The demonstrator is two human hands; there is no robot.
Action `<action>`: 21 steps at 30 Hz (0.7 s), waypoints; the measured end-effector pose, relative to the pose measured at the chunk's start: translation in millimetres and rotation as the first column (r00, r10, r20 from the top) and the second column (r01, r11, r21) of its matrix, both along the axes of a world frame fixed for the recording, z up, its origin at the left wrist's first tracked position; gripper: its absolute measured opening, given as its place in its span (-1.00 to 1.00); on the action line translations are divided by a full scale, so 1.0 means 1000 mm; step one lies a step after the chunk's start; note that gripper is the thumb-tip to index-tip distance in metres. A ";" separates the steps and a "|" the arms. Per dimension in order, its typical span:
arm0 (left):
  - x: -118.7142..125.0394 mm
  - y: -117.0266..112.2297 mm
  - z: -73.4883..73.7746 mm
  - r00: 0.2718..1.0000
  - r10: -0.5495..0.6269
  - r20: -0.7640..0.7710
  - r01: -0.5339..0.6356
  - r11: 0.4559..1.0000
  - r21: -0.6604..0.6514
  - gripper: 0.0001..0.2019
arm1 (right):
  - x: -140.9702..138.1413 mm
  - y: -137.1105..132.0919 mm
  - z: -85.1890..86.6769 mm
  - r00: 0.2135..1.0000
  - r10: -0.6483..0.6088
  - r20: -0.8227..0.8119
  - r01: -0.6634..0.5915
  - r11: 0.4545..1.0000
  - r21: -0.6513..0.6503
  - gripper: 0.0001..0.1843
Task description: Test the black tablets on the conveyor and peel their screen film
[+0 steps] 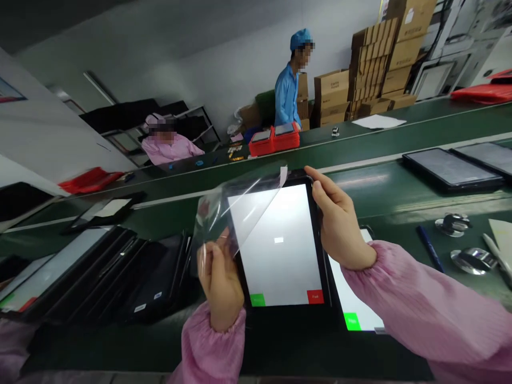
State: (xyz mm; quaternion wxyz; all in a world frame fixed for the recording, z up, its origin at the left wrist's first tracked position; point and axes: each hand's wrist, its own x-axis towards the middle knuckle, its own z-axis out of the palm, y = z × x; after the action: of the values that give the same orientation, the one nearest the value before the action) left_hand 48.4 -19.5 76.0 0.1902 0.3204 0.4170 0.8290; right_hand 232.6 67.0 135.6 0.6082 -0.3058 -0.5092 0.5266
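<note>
A black tablet (280, 250) is held up in the middle, its lit white screen showing a green box and a red box along the bottom. My right hand (340, 224) grips its upper right edge, thumb in front. Clear protective film (216, 208) is peeled back over the tablet's left side, with a white tab (284, 176) at its upper corner. Closed on the film's lower left edge is my left hand (220, 277); whether some of its fingers also support the tablet from behind, I cannot tell. Another lit tablet (352, 298) lies partly hidden under my right wrist.
Several black tablets (152, 277) lean stacked at left; others (452, 168) lie at right. A blue pen (430, 248) and shiny metal pieces (474, 261) lie right of my hand. Across the bench are red trays (274, 140), a person in pink (170, 146) and one in blue (287, 93).
</note>
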 end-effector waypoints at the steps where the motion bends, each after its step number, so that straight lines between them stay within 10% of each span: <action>1: 0.002 -0.001 -0.011 0.998 -0.033 0.047 0.035 0.998 -0.056 -0.62 | -0.001 0.003 -0.015 0.999 0.005 0.037 -0.003 0.998 -0.062 -0.50; 7: 0.011 -0.008 -0.082 0.965 -0.110 0.237 0.187 0.923 -0.337 -0.59 | 0.003 0.016 -0.098 0.890 0.156 0.428 0.000 0.940 -0.342 -0.32; 14: 0.013 -0.013 -0.113 0.931 -0.077 0.356 0.250 0.846 -0.471 -0.65 | 0.032 0.048 -0.108 0.481 0.446 0.755 -0.203 0.894 -0.399 0.16; 21: 0.009 -0.016 -0.111 0.936 -0.107 0.337 0.277 0.815 -0.509 -0.55 | 0.027 0.094 -0.104 0.272 0.339 0.900 -0.273 0.925 -0.266 -0.81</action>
State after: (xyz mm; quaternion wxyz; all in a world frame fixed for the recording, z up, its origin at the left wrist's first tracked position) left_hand 57.0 -35.5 -34.6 0.4169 0.1672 0.5690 0.6889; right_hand 259.5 161.0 31.6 0.0836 -0.4649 -0.7970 0.3764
